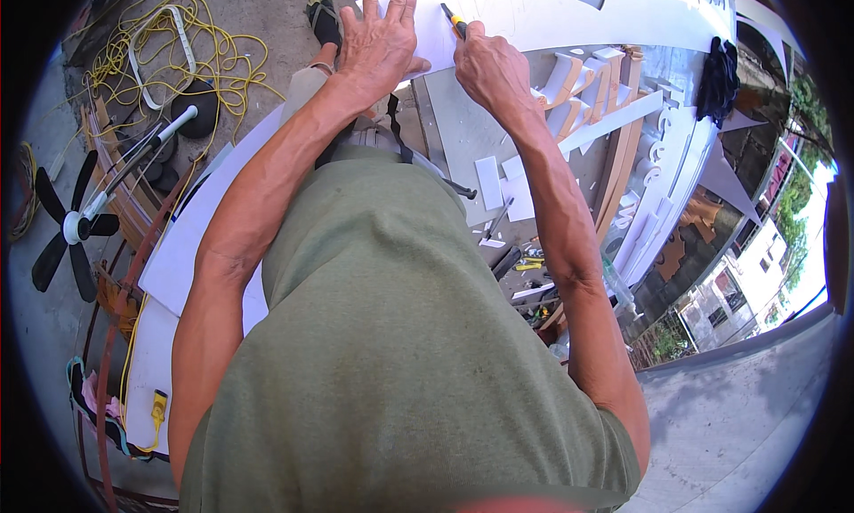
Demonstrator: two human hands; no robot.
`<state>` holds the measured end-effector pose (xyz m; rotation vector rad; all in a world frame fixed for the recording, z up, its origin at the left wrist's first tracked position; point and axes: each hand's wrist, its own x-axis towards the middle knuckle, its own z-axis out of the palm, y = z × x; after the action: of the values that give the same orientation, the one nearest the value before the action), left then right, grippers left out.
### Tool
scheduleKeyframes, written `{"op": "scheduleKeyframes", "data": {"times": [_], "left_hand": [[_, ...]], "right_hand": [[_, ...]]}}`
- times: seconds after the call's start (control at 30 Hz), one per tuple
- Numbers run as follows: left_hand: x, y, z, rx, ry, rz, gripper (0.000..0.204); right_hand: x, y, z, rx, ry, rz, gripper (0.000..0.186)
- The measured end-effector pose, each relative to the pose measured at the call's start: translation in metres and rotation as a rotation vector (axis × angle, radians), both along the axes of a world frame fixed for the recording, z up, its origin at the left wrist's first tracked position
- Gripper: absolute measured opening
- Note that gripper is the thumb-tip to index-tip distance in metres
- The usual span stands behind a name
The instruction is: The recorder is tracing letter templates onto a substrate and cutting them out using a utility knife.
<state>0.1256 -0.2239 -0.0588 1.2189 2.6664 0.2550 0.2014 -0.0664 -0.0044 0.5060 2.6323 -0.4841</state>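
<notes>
My left hand lies with its fingers spread at the near left edge of a large white sheet. A yellow-and-black utility knife is gripped in my right hand, a short way to the right of the left one. Its tip points up and left over the sheet, where faint drawn outlines show. Whether the blade touches the surface I cannot tell. Just right of the right hand stand several cut letter shapes with white faces and brown sides.
Narrow white offcuts and small scraps litter the grey work surface. A black cloth hangs at the right. On the left are a tangled yellow cord, a fan with black blades and a yellow socket end.
</notes>
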Motion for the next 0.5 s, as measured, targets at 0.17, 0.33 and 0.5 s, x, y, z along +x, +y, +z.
{"op": "scheduleKeyframes", "data": {"times": [0.17,0.33,0.5], "left_hand": [[0.000,0.002,0.002,0.000,0.006,-0.004,0.106],[-0.001,0.002,0.004,-0.008,0.004,-0.004,0.104],[-0.001,0.002,0.006,-0.017,0.008,-0.009,0.105]], "right_hand": [[0.006,-0.004,0.002,0.001,-0.031,-0.017,0.022],[0.011,-0.006,0.002,-0.008,-0.047,-0.036,0.023],[0.015,-0.010,0.001,-0.011,-0.054,-0.065,0.023]]}}
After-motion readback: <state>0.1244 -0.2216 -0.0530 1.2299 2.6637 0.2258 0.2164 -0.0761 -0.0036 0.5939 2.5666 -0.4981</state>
